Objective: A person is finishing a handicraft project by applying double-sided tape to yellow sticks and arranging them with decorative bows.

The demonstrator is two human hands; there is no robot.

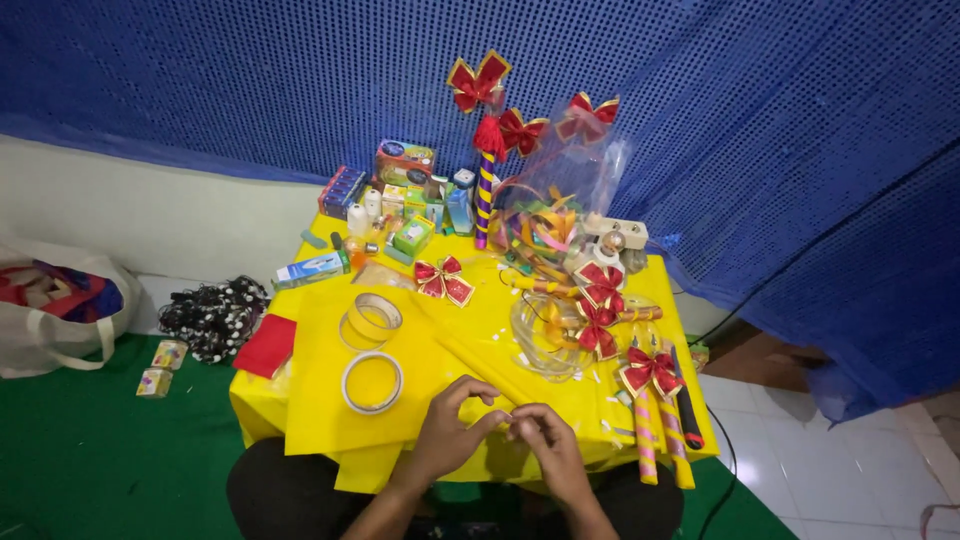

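Both hands, left hand (447,432) and right hand (545,440), pinch a thin yellow stick (480,372); careless tugging might knock tape rolls (372,382) off the bench (560,390).

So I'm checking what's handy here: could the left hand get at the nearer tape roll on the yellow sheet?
Probably yes. The left hand is beside the nearer tape roll, which lies flat on the yellow sheet with nothing between them, though its fingers are busy pinching something small with the right hand.

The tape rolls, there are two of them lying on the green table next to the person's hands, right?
Not quite: the table is covered in yellow, not green; green is the floor. The head view shows two tape rolls lying on it near the left hand and right hand.
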